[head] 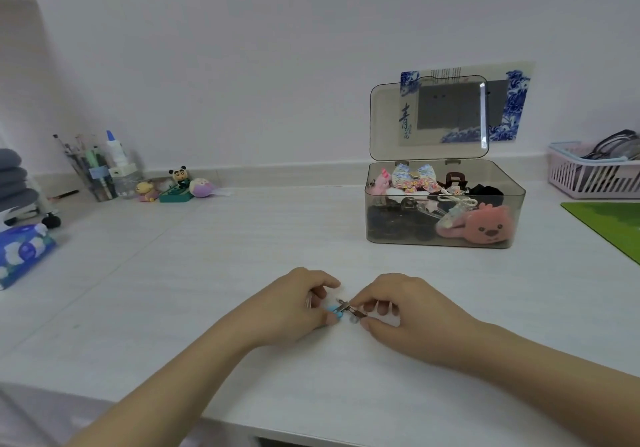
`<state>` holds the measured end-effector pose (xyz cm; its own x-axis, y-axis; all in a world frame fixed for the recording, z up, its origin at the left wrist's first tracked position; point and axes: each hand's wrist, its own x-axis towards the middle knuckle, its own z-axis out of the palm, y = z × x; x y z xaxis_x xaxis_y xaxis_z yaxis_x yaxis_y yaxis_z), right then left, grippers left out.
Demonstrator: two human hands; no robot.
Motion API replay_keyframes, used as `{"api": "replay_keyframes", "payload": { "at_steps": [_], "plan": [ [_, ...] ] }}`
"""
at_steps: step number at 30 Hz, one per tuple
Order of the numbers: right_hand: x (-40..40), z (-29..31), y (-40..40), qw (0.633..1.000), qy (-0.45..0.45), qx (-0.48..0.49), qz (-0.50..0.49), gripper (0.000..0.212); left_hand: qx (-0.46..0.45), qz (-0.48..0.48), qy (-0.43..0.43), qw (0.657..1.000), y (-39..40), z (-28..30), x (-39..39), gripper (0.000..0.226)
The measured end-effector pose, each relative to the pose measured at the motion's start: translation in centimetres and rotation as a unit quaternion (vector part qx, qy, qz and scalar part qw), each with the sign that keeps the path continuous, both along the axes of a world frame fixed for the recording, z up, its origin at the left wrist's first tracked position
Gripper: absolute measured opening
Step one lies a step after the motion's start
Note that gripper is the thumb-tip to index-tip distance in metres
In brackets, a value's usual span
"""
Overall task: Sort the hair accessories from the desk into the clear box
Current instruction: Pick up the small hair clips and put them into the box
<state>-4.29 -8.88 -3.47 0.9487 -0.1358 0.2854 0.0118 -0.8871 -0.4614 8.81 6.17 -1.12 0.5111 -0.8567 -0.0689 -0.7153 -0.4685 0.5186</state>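
We see both hands low on the white desk [242, 238], meeting over a small hair clip [346, 309] with a blue end and metal prongs. Left hand [294, 304] has its grip pinching the blue end, fingers curled; right hand [401, 311] has its grip pinching the metal end. Clip sits between the two grips, just above or touching the desk, we can't tell which. Clear box [445, 204] is well beyond the right grip, lid [429, 117] standing up, full of bows, dark ties and a pink plush clip [485, 226]. Far left of the left grip: tissue pack [24, 254], pen cup [100, 173], small toy figures [176, 183]. Far right: pink basket [588, 173], green mat [613, 225].
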Motion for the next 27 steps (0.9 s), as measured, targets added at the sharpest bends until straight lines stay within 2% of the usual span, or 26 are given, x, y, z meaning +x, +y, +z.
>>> {"api": "replay_keyframes", "payload": {
  "at_steps": [3,9,15,19,21,24,27],
  "plan": [
    [0.3,0.0,0.3,1.000,0.011,0.000,-0.016,0.024,0.019,0.001,-0.028,0.999,0.0,0.0,-0.2,0.052],
    [0.4,0.0,0.1,0.995,0.014,-0.018,-0.099,0.018,-0.032,0.029,-0.014,0.999,-0.5,-0.6,0.2,0.033],
    [0.0,1.1,-1.1,0.988,0.013,-0.002,-0.153,0.022,0.000,0.025,0.021,0.999,-2.1,-0.3,0.6,0.021],
    [-0.1,1.4,-1.5,0.985,0.017,0.003,-0.169,0.022,-0.007,0.009,0.004,1.000,-3.5,-0.6,0.5,0.012],
    [-0.2,1.3,-1.8,0.984,0.024,0.002,-0.174,0.022,-0.022,0.012,0.036,0.999,-4.1,-0.8,0.6,0.010],
    [-0.2,1.3,-2.4,0.982,0.024,0.003,-0.186,0.022,-0.052,0.052,0.136,0.988,-4.5,-0.6,1.2,0.008],
    [-0.3,2.2,-3.2,0.980,0.002,0.012,-0.199,0.018,-0.118,0.092,0.274,0.950,-5.0,0.1,1.7,0.009]
  ]
}}
